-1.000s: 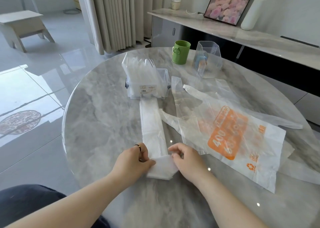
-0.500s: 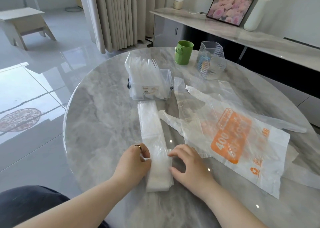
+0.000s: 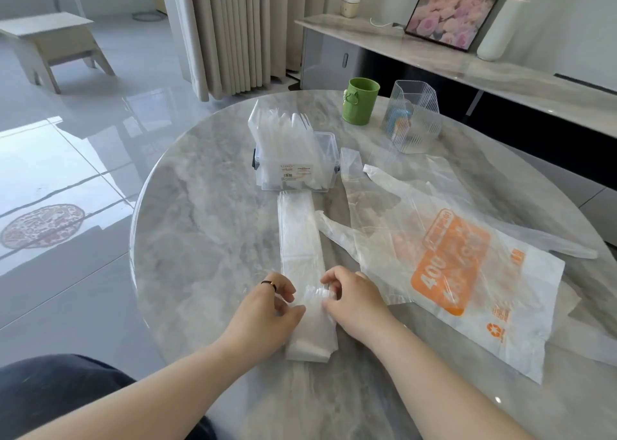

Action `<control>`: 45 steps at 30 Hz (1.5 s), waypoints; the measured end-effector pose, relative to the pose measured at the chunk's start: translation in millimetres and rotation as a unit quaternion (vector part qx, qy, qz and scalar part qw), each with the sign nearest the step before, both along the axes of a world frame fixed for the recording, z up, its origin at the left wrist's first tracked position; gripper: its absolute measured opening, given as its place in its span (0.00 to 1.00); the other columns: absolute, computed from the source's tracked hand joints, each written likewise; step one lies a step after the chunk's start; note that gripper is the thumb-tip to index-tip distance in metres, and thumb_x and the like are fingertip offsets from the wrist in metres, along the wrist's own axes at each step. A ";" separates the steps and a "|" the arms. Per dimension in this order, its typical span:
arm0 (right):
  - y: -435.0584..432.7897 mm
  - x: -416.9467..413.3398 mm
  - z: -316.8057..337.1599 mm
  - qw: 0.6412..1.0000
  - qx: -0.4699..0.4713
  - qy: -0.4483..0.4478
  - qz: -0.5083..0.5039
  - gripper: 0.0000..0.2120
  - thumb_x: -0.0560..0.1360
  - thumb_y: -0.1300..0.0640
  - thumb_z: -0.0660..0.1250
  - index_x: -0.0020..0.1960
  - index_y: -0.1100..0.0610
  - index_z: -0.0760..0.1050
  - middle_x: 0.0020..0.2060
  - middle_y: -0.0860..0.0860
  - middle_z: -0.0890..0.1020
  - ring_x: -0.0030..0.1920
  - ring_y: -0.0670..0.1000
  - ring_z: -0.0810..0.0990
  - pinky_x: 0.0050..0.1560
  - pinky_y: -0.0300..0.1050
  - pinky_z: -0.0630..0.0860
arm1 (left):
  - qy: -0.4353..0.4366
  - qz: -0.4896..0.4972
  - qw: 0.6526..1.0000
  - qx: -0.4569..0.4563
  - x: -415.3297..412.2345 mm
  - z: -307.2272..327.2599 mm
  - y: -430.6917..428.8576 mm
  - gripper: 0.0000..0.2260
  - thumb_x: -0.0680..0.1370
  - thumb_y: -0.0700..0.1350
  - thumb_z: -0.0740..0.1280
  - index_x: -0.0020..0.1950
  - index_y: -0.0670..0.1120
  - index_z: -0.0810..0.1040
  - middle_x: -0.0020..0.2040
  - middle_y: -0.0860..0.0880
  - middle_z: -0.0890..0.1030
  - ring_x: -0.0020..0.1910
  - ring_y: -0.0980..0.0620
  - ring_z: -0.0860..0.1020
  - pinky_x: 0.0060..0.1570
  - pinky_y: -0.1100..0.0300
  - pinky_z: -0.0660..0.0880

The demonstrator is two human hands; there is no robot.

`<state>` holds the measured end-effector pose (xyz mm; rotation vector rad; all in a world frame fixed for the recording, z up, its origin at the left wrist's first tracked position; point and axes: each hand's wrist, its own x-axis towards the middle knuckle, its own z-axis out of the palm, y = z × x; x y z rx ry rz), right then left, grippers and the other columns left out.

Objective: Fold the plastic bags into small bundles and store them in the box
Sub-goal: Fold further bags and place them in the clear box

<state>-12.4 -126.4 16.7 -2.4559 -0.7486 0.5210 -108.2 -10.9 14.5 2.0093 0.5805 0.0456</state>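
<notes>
Your left grip (image 3: 267,309) and right grip (image 3: 357,302) both pinch the folded bag strip (image 3: 300,239) with curled fingers, one on each long edge, close to its near end. The strip lies flat on the counter (image 3: 207,222). Its long axis runs straight away from you, and its far end points at the clear box (image 3: 329,137), just short of it. Folded bags stand in that box. An orange-printed bag (image 3: 450,262) lies spread just right of the strip.
</notes>
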 end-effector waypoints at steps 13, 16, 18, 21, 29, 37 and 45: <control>33.7 18.0 6.2 0.999 0.021 -0.006 0.035 0.05 0.75 0.62 0.62 0.44 0.52 0.74 0.36 0.43 0.73 0.46 0.45 0.71 0.51 0.40 0.70 | -0.038 -0.133 0.986 0.095 -10.5 4.0 12.9 0.07 0.72 0.52 0.67 0.40 0.58 0.68 0.41 0.61 0.69 0.38 0.62 0.70 0.40 0.74 0.66; 33.8 21.2 3.3 0.999 0.020 -0.006 0.038 0.06 0.75 0.61 0.62 0.42 0.51 0.70 0.35 0.42 0.73 0.44 0.45 0.72 0.49 0.39 0.70 | -0.117 -0.252 0.918 0.283 -17.8 -3.6 18.3 0.12 0.64 0.58 0.62 0.45 0.58 0.77 0.45 0.66 0.74 0.46 0.65 0.69 0.47 0.74 0.66; 34.2 22.9 2.4 0.999 0.015 -0.005 0.044 0.06 0.75 0.61 0.62 0.42 0.51 0.70 0.33 0.39 0.70 0.44 0.44 0.72 0.49 0.39 0.70 | -0.156 -0.299 0.865 0.372 -19.8 -9.9 19.2 0.14 0.63 0.56 0.63 0.46 0.58 0.79 0.45 0.62 0.79 0.47 0.63 0.70 0.51 0.69 0.65; 34.8 24.9 1.5 0.999 0.013 0.002 0.049 0.05 0.75 0.61 0.62 0.43 0.51 0.70 0.33 0.38 0.70 0.44 0.45 0.72 0.47 0.37 0.69 | -0.192 -0.288 0.839 0.420 -15.7 -10.7 18.3 0.20 0.55 0.49 0.77 0.45 0.55 0.81 0.43 0.59 0.81 0.46 0.58 0.69 0.50 0.64 0.64; 32.5 20.7 -8.9 0.994 0.007 -0.103 0.038 0.12 0.75 0.60 0.63 0.58 0.58 0.70 0.56 0.51 0.72 0.55 0.51 0.74 0.55 0.43 0.71 | -0.197 -0.266 0.855 0.399 -2.6 -18.1 17.1 0.13 0.53 0.45 0.82 0.31 0.54 0.83 0.40 0.58 0.84 0.45 0.56 0.82 0.53 0.61 0.68; 5.0 9.3 -29.4 0.971 0.126 -0.181 0.091 0.14 0.68 0.58 0.57 0.37 0.61 0.81 0.41 0.53 0.84 0.48 0.49 0.80 0.53 0.32 0.67 | -0.239 -0.187 0.893 0.334 -4.2 -16.7 19.3 0.27 0.81 0.54 0.49 0.35 0.51 0.84 0.35 0.59 0.83 0.37 0.61 0.79 0.49 0.68 0.71; -17.4 -2.4 -16.3 0.991 0.094 0.011 0.099 0.26 0.71 0.74 0.53 0.65 0.58 0.70 0.66 0.51 0.71 0.66 0.42 0.66 0.58 0.17 0.54 | -0.257 -0.115 0.927 0.247 -7.6 -3.1 17.0 0.14 0.74 0.57 0.58 0.42 0.56 0.82 0.32 0.58 0.82 0.40 0.57 0.76 0.35 0.71 0.71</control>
